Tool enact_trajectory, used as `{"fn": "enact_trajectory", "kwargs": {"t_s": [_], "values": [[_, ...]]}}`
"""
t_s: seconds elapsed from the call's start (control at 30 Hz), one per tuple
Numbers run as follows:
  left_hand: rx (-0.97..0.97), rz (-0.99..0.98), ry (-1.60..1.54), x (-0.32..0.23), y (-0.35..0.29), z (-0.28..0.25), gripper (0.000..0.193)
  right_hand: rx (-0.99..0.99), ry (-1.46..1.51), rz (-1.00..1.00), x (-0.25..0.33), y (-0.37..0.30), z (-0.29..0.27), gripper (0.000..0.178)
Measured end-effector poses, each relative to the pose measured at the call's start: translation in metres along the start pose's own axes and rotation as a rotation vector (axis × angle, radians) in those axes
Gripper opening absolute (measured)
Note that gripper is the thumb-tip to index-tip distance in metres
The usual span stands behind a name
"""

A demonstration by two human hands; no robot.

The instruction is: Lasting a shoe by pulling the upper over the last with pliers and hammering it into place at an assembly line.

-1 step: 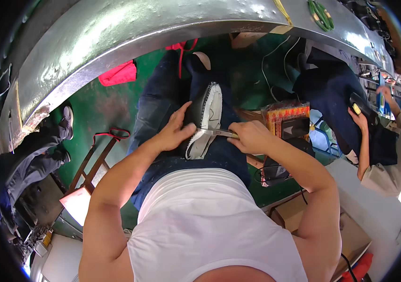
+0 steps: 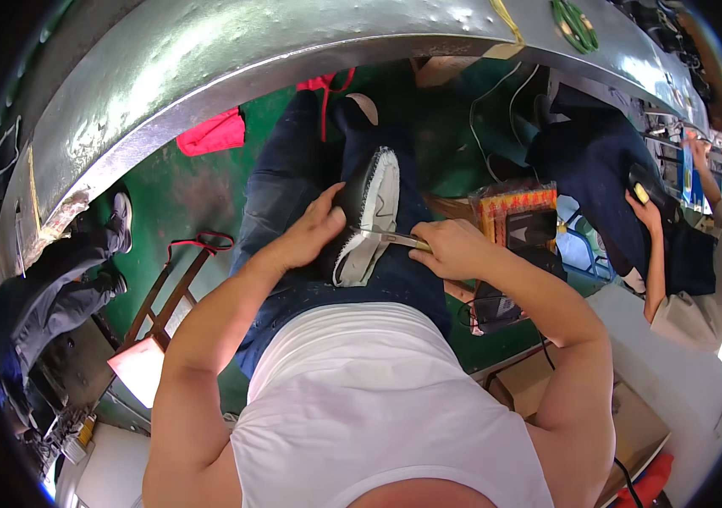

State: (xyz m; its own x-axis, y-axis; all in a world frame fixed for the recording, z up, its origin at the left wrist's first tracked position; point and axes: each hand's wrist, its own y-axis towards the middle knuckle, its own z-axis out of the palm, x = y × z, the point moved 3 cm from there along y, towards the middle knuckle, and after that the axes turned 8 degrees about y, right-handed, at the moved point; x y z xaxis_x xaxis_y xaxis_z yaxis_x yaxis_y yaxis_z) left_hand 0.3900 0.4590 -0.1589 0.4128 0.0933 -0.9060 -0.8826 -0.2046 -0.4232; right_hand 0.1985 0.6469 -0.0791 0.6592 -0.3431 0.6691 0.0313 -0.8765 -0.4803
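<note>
A dark shoe upper on its last lies sole up across my lap, its pale sole (image 2: 384, 199) facing me and a jagged whitish edge running round it. My left hand (image 2: 314, 230) grips the shoe's left side, the thumb near that edge and the other fingers partly hidden. Closed in my right hand (image 2: 452, 247) are metal pliers (image 2: 401, 240). They reach across the sole, and their tip touches the left edge about midway along; whether the jaws pinch material is too small to tell.
A curved metal-topped bench (image 2: 293, 38) runs ahead of my knees. At left stand a wooden-framed chair (image 2: 166, 305) and another person's legs (image 2: 73, 279). A patterned box (image 2: 513, 203) and a seated co-worker (image 2: 598, 161) are at right. Red cloth (image 2: 211, 134) lies on the green floor.
My left thumb has drawn back slightly from the pliers' tip toward the shoe's side. The pliers and shoe have barely shifted.
</note>
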Motion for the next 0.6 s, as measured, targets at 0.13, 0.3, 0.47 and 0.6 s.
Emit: {"fn": "enact_trajectory", "kwargs": {"t_s": [0.13, 0.3, 0.47, 0.6], "values": [[-0.135, -0.043, 0.290, -0.028, 0.016, 0.012, 0.091, 0.125, 0.294, 0.105, 0.018, -0.027, -0.010, 0.031], [-0.184, -0.194, -0.120, -0.047, 0.012, -0.002, 0.081, 0.117, 0.605, 0.346, 0.009, -0.058, 0.002, 0.029], [-0.026, 0.102, -0.713, -0.050, -0.027, -0.039, 0.073, -0.023, 0.843, 0.476, 0.003, -0.068, 0.027, 0.027], [-0.169, -0.119, -0.623, -0.016, 0.000, -0.029, 0.063, -0.066, 0.745, 0.400, 0.024, -0.063, 0.031, 0.025]]}}
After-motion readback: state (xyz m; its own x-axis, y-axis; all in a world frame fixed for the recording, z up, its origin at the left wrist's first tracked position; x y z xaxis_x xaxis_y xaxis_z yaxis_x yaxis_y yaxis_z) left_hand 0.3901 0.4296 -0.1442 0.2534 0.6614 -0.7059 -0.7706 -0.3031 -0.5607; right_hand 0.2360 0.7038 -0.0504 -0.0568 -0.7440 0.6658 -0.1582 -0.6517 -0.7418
